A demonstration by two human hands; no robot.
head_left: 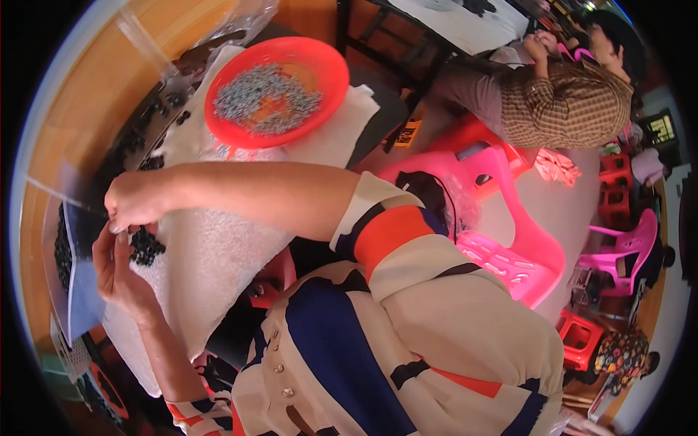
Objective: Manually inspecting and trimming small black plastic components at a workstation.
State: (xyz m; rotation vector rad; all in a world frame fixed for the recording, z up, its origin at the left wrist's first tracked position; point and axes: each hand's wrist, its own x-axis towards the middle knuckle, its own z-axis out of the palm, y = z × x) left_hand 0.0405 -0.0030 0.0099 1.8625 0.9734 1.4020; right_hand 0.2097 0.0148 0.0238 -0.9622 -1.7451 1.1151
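The right hand (138, 200) is curled, its fingertips drawn in to meet those of the left hand (122, 270), whose fingers reach up narrowly; whatever may be pinched between them is too small and hidden to make out. Both are lower and further left than the red basin (336, 73), a round, glossy plastic one with a broad smooth rim. A loose layer of tiny grey pieces (251, 94), dull and metallic-looking, is spread over its bottom.

Below and left of that basin, right by the hands, small black pieces (147, 248) sit in a knobbly heap on a white cloth (218, 240). The cloth has a nubbly, towel-like pile and runs under the basin too, covering much of the dark table (384, 120). Further left, beyond the heap, stands a smooth blue-grey panel (86, 280), with more black bits behind it.

Wood-toned boarding (73, 94) rises left of the basin. Over to its right, a co-worker (567, 109) in a checked shirt sits near a white-topped table (465, 25). Lower on that right side, a shiny pink plastic chair (542, 261) with a slotted seat stands on the pale floor, and past it are red stools (579, 338).
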